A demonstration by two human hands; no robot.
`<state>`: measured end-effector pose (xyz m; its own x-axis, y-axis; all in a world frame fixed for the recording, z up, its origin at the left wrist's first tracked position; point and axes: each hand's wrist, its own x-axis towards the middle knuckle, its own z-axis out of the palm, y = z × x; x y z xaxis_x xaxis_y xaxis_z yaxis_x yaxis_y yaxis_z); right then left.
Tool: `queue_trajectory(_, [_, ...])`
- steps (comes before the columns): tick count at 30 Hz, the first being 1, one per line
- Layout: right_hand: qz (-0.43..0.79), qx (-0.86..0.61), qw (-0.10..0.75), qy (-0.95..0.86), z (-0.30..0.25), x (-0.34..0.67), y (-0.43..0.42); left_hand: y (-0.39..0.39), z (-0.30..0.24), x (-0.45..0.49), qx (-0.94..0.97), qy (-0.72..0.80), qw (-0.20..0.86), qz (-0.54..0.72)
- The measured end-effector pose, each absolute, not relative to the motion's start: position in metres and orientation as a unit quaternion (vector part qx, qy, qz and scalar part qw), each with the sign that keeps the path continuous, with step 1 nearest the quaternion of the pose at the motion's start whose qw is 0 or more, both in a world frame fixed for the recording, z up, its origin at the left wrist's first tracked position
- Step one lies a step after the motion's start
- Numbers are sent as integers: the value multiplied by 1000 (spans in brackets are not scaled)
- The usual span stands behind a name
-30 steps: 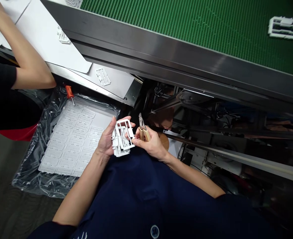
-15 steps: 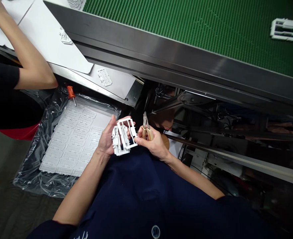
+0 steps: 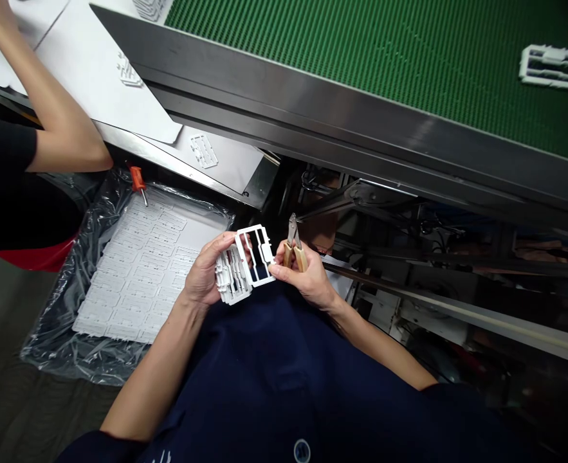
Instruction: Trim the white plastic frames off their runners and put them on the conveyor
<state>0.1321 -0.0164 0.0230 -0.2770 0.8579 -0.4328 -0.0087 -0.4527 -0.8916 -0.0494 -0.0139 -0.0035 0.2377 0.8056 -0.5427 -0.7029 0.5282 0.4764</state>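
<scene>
My left hand (image 3: 205, 273) is closed around a small stack of white plastic frames (image 3: 231, 276). One separate white plastic frame (image 3: 247, 256) stands out to the right of the stack, its left edge by my left fingertips. My right hand (image 3: 310, 276) pinches the right edge of that frame between thumb and finger. The same hand also grips a pair of nippers (image 3: 294, 247) with tan handles, jaws pointing up and away from me. Part of the left fingers is hidden behind the frames.
A lined box (image 3: 62, 360) of layered white frames stands at left, with an orange-handled tool (image 3: 137, 183) at its rim. A co-worker's arm (image 3: 66, 122) reaches over the metal table. Beyond is a green conveyor belt (image 3: 361, 58) carrying a white frame (image 3: 552, 66).
The separate frame has moved right and turned, uncovering more of the stack. My right hand and the nippers have shifted slightly right. The frame on the belt has slid a little left.
</scene>
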Motion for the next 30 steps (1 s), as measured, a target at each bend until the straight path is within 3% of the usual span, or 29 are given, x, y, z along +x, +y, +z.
queue_trajectory(16, [728, -496, 320, -349, 21, 135, -15, -14, -3, -50, 45, 379, 791, 479])
queue_trajectory(24, [715, -509, 362, -314, 30, 139, -5, -10, -8, -51, -25, 328, 800, 502])
queue_trajectory(30, [735, -497, 325, -327, 25, 131, -8, -8, -15, -49, -46, 351, 791, 498])
